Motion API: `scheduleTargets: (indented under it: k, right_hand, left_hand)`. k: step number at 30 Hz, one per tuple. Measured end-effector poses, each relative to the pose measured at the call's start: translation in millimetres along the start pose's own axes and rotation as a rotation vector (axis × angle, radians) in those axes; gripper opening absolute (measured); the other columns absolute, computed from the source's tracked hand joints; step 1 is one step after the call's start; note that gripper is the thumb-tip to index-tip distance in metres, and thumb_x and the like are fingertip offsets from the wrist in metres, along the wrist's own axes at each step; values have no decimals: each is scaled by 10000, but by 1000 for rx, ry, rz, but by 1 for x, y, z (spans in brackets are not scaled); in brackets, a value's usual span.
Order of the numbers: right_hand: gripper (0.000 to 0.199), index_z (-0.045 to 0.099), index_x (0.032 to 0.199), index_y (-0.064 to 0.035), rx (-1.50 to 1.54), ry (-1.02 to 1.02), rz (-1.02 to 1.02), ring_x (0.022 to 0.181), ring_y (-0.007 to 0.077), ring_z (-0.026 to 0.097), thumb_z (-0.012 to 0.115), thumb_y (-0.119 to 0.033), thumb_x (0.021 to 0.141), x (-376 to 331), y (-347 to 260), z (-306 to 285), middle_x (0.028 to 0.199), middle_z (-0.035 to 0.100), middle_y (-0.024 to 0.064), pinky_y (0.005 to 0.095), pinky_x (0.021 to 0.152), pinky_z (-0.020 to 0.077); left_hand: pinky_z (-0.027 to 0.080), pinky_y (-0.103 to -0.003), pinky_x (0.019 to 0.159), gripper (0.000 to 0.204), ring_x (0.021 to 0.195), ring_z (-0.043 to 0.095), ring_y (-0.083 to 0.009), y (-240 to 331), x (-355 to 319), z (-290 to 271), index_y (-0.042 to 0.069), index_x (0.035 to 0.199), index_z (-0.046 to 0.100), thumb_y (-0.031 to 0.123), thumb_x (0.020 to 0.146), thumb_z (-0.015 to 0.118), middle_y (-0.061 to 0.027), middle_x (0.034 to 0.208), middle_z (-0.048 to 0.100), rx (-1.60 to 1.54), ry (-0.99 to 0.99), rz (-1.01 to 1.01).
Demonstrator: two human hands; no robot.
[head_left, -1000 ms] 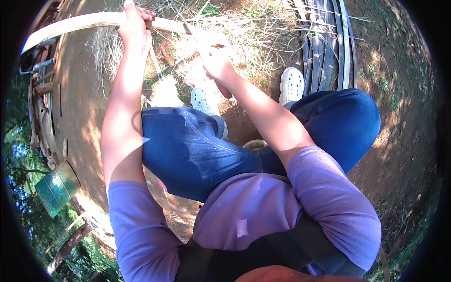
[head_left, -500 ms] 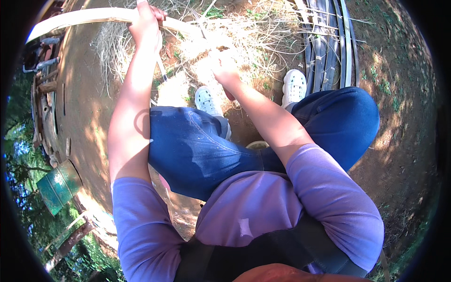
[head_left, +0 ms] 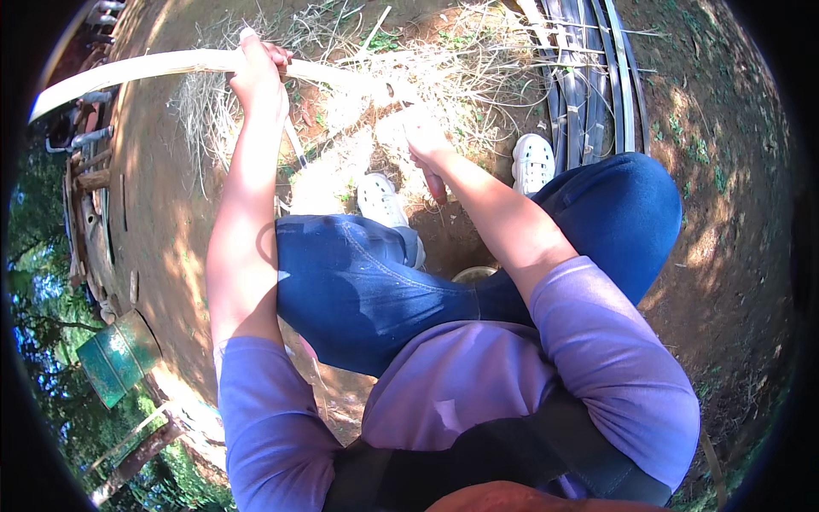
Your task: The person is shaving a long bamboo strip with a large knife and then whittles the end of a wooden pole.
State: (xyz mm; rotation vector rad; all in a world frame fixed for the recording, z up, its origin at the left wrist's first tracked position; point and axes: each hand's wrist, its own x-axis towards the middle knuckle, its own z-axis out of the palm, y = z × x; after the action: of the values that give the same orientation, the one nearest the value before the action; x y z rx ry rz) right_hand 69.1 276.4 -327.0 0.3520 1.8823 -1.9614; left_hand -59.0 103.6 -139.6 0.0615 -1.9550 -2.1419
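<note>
My left hand (head_left: pixel 259 75) is closed around a long, pale, curved strip of split wood or cane (head_left: pixel 162 66), held out in front of me. One end reaches far to the left; the other runs right into bright glare near my right hand (head_left: pixel 424 135). That hand is closed too, its fingers washed out by sunlight. A rounded reddish-brown handle end (head_left: pixel 436 187) sticks out below it, so it grips a handled tool whose working part I cannot make out clearly. A thin dark-tipped stick (head_left: pixel 299 154) slants below my left hand.
Pale shavings (head_left: pixel 469 77) lie scattered over the dirt beyond my white shoes (head_left: pixel 534 162). Long dark strips (head_left: pixel 589 85) are bundled at the far right. A green metal sheet or box (head_left: pixel 119 357) stands at left, below stacked wood (head_left: pixel 92 180).
The strip and my left hand sit lower in the picture, as does some of the background. My right hand has drawn back and to the right, showing more of the handle end.
</note>
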Motion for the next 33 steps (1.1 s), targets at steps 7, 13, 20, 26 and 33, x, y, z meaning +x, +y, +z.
scheduleTargets:
  k: [7,13,20,26,33]
  right_hand:
    - [408,569,1251,-44,-346,221,-700,592,278,614,515,-321,955,-12,-2,46,785,676,150,366,572,507]
    - [421,602,1102,-62,-28,148,228,566,191,571,446,-429,966,0,51,-4,714,598,117,341,518,489]
    - [378,516,1016,-46,38,164,100,556,186,565,411,-408,979,-12,24,30,687,560,108,344,510,485]
    - [415,549,1020,-29,-219,133,231,558,221,600,373,-402,985,10,60,-21,687,577,142,378,519,510]
    - [432,561,1050,-24,-90,86,136,530,235,596,355,-399,988,3,22,19,668,574,152,384,498,513]
  left_hand:
    - [487,-365,644,407,553,505,-187,-5,0,-6,68,651,435,270,1004,451,-62,564,468,-7,19,-10]
    - [475,-348,629,425,567,537,-190,-2,-5,5,57,634,459,262,1005,438,-77,561,496,45,-54,46]
    - [474,-347,630,416,574,552,-200,-2,6,2,57,635,466,252,1001,447,-80,562,504,-1,-21,7]
    - [494,-368,677,358,573,506,-179,-1,-1,2,69,704,442,252,1012,455,-52,579,457,12,-25,5]
    - [487,-347,660,410,594,543,-194,-2,3,-6,49,674,458,290,1007,468,-68,589,486,-30,-20,-9]
